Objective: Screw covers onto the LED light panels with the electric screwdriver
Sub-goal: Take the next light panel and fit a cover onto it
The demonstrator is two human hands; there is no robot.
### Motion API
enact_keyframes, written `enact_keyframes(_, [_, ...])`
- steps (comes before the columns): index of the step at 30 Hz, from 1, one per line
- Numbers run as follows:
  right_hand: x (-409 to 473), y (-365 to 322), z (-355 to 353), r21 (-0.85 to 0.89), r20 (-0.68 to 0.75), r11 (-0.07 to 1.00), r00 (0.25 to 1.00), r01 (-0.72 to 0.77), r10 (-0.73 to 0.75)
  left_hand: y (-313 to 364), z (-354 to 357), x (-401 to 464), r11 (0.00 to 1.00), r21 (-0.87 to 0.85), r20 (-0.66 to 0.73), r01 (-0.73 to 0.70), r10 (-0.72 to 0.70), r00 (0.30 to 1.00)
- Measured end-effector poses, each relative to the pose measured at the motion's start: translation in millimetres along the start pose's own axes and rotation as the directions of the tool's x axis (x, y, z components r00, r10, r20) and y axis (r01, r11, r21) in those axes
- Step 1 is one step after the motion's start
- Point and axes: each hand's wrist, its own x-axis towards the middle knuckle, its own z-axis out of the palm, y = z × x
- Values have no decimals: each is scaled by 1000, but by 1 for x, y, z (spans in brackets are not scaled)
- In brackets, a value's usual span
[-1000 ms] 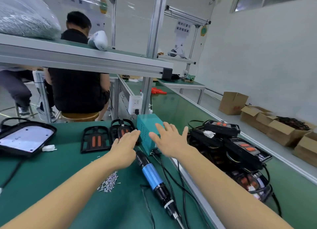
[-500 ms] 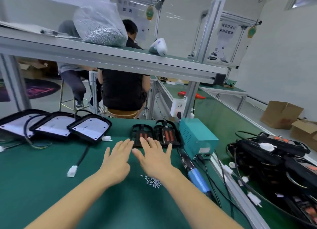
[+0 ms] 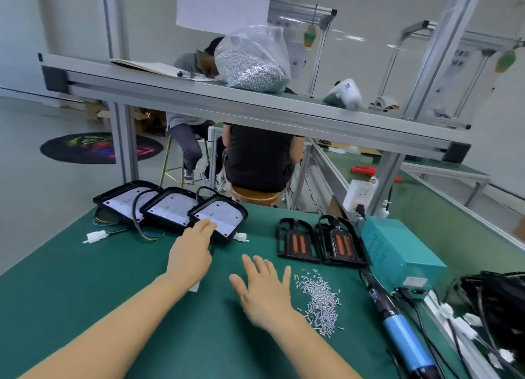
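Both forearms are bare from the bottom edge up to the wrists, with no sleeve, glove, watch or ring showing. The left hand point(image 3: 189, 258) and the right hand point(image 3: 262, 292) are bare too, with short, unpainted nails above the green bench mat point(image 3: 71, 279).

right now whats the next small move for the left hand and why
Probably curl the left hand round the near edge of the nearest LED panel and draw it toward the bare mat. Its straight fingertips already lie on that panel, which overlaps its neighbour at the far edge of the table. The covers, screws and screwdriver all lie nearer the right hand.
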Motion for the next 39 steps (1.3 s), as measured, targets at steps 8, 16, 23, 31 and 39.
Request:
enact_keyframes(8, [13,-8,15,26,52,1000,999,-11,10,-6,10,42,980,165,94,-107,92,991])
enact_keyframes(16, [25,-18,6,518,-14,853,996,-72,92,-11,13,35,986,97,-104,-132,142,984])
enact_keyframes(23, [28,-35,9,674,34,731,993,-107,114,2,-1,-7,964,-144,-432,-225,144,891])
enact_keyframes(31, [19,-61,28,231,-65,973,998,-6,22,-12,-16,-47,966,40,-552,-257,236,800])
enact_keyframes(39, [23,-26,9,895,71,404,954,-190,293,-4,-16,-91,925,175,-493,-337,378,783])
